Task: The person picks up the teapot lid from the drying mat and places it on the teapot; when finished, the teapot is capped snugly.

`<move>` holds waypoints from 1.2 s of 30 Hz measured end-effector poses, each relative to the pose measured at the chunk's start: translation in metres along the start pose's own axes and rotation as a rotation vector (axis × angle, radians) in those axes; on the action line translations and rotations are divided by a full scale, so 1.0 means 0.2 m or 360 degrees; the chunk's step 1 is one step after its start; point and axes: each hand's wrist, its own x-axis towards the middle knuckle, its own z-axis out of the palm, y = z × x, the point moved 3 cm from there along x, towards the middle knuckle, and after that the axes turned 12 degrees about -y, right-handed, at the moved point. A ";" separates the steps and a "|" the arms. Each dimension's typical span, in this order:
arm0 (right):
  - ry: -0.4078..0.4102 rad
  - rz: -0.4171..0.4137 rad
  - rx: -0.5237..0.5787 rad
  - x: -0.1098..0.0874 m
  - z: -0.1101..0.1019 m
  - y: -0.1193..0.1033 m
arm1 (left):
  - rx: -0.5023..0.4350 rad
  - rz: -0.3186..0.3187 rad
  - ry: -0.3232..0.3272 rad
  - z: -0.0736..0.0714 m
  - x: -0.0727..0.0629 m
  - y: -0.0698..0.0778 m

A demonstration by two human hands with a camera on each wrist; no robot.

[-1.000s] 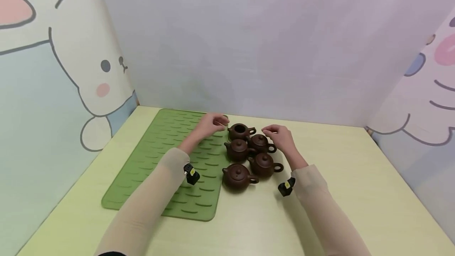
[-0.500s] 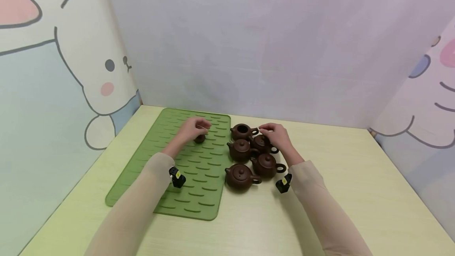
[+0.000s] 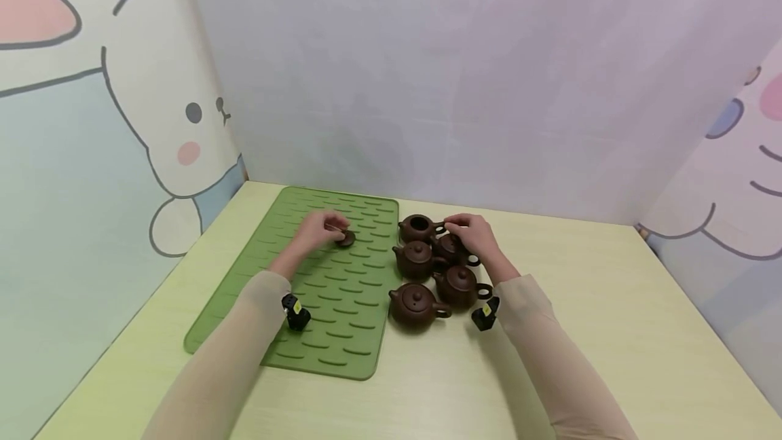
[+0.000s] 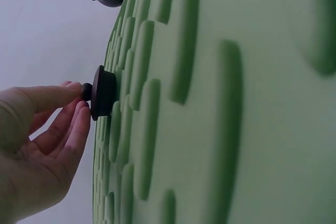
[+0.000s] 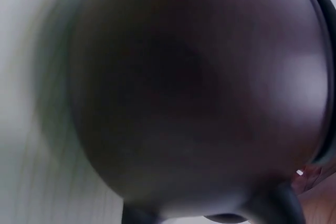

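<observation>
My left hand (image 3: 315,228) pinches the knob of a dark brown teapot lid (image 4: 103,93) at the upper middle of the green mat. The lid's underside touches or nearly touches the mat; I cannot tell which. At the back of the teapot group, a lidless teapot (image 3: 418,226) shows its open mouth. My right hand (image 3: 478,235) pinches that pot's handle with thumb and fingertips. Beneath this hand stands a lidded teapot (image 3: 449,246), partly hidden. One teapot's rounded body (image 5: 199,87) fills the right wrist view, leaving only a bit of the hand at lower right.
Three more lidded teapots stand close by: one (image 3: 415,260) at the mat's right edge, one (image 3: 459,285) to its right, and the nearest (image 3: 414,305) in front. The green mat (image 3: 330,331) has raised ridges. Walls rise behind and at both sides of the table (image 3: 599,290).
My left hand has moved left from beside the lidless teapot, bringing the lid down to the mat. My right hand has shifted slightly left onto the pot's handle. The head view has turned slightly.
</observation>
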 end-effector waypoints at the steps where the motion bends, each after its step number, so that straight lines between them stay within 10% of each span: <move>1: -0.0006 -0.0001 0.0013 0.00 0.00 0.00 | -0.0002 0.0005 0.0001 0.00 0.00 -0.01; 19: -0.0041 0.0093 0.0060 0.03 0.04 0.03 | -0.0018 -0.0109 0.0012 0.05 0.02 -0.02; 36: 0.0062 0.0169 0.0062 0.07 0.04 0.00 | -0.0007 -0.0009 0.0026 0.10 0.13 0.23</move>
